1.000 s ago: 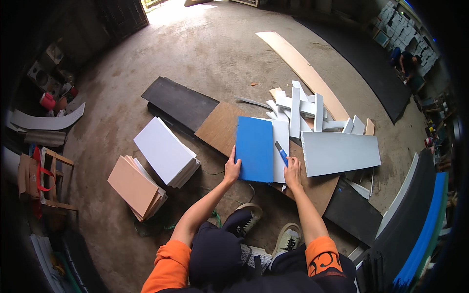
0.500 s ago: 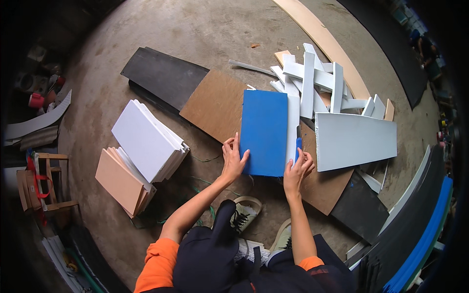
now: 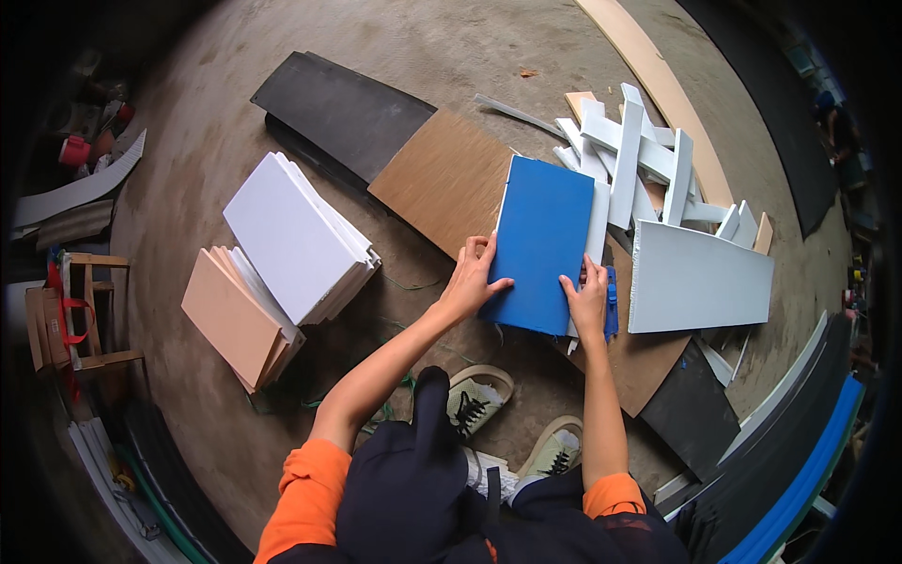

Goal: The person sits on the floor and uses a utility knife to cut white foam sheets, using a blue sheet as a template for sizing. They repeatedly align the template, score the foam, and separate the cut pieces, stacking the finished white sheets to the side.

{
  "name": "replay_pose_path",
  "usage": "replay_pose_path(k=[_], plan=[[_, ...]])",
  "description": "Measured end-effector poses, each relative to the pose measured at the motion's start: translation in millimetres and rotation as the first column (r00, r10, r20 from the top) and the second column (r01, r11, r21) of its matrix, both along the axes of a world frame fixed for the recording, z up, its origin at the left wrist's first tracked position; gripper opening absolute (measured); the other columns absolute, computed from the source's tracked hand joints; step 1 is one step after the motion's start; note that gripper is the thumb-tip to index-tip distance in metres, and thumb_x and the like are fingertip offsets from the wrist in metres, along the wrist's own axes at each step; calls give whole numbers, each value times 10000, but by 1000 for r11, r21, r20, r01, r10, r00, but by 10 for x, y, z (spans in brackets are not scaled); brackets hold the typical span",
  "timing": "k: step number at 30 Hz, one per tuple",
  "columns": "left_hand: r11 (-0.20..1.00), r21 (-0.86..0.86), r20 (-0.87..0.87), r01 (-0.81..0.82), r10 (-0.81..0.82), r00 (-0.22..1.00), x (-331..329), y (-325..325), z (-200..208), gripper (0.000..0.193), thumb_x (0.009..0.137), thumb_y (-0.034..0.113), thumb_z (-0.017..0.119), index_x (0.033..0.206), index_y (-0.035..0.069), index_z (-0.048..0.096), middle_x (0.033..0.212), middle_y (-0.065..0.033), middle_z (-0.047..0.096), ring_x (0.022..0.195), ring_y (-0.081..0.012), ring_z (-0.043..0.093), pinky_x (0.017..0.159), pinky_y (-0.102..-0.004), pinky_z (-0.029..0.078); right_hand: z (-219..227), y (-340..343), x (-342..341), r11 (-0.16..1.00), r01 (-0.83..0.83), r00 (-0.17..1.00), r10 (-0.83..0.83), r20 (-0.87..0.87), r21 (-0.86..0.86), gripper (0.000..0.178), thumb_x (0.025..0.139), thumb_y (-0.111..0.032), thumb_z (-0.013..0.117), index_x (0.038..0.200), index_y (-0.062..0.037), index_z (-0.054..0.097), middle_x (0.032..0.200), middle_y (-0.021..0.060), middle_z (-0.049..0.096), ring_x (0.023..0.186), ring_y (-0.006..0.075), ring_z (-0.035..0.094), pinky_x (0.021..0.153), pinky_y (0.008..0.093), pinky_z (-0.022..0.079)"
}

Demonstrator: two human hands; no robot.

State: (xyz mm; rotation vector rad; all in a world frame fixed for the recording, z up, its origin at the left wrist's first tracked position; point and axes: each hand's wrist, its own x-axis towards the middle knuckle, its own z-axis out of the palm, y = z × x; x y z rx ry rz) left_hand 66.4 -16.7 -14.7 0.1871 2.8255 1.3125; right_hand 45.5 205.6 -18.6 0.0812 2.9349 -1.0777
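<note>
A blue foam sheet (image 3: 543, 240) lies over a white sheet, whose strip (image 3: 598, 226) shows along its right side. They rest on a brown board (image 3: 446, 179). My left hand (image 3: 472, 280) grips the blue sheet's left edge, thumb on its face and fingers at the side. On the opposite edge, my right hand (image 3: 589, 299) holds the sheet with its thumb on top; its other fingertips are partly hidden. Just right of that hand is a blue-handled cutter (image 3: 612, 299), partly covered by the fingers.
White foam offcuts (image 3: 648, 160) lie piled at the far right, behind a larger white piece (image 3: 700, 282). Stacks of white sheets (image 3: 291, 235) and peach sheets (image 3: 230, 315) sit on the left. Black sheets (image 3: 352, 113) extend at far left; a wooden frame (image 3: 99, 310) stands beyond the stacks.
My right hand has let go of the cutter, which now lies beside it, and has taken the sheet's right edge. My left thumb has moved onto the sheet's face. The view has shifted slightly.
</note>
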Motion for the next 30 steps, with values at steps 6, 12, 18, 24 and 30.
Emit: replay_pose_path(k=[6,12,18,24,30], plan=[[993,-51,63,103,-99,993,-99,-149,-47,790,717,243,683,1327,0,245,1139,-200,354,972,-371,482,848,-399,422,8,22,-51,991,-3,999,9,46,-136,630,682,-136,725,1228,-6,438,1006,97,444,830,188,512,740,309,456],[991,36,142,132,-136,980,-142,-201,19,707,733,188,671,1290,-12,285,1137,-200,364,956,-359,518,822,-379,443,1,50,-53,987,-40,999,42,11,-155,664,645,-148,757,1217,-11,448,967,97,461,828,198,523,743,310,463],[989,40,134,141,-145,980,-134,-223,18,709,722,172,680,1284,-12,290,1135,-198,368,929,-351,530,815,-370,449,15,47,-51,989,-38,999,42,25,-143,672,624,-149,770,1206,-17,462,955,94,469,824,196,524,737,307,461],[987,107,158,124,-139,978,-128,-237,0,714,706,137,688,1282,-5,291,1141,-192,365,968,-349,511,829,-376,441,-1,51,-53,989,-56,998,60,19,-140,684,605,-155,782,1199,-18,471,942,89,480,812,190,528,728,301,461],[991,48,191,125,-132,973,-216,-174,27,829,648,91,724,1298,-31,223,1152,-229,348,1032,-377,465,869,-381,425,4,71,-80,993,-72,997,73,7,-94,681,602,-153,785,1191,-15,473,944,93,489,809,196,527,727,304,459]])
